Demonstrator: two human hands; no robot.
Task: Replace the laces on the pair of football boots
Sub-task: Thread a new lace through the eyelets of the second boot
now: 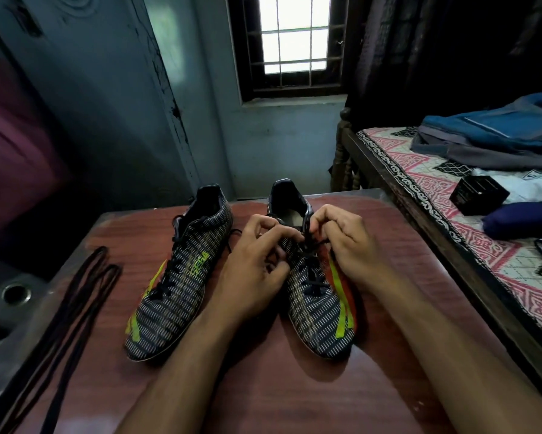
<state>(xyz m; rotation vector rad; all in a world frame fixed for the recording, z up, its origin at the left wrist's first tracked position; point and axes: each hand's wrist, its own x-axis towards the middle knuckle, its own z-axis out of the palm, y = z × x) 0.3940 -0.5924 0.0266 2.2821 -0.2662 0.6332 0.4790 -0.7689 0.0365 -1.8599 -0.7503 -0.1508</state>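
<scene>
- Barely begun, I'd judge: both hands, left hand [253,261] and right hand [346,242], pinch the old dark lace [310,245] atop the right-of-frame black pinstriped boot [313,308] on the reddish wooden table [294,386].
- Left-of-frame matching boot [175,277] looks fully laced.
- Spare dark laces [72,296] lie unused at lower left.

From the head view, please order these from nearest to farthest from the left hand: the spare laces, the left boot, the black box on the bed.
1. left boot: just beside the left hand, on its left.
2. spare laces: at the table's left edge.
3. black box: far right, on the bed.
</scene>
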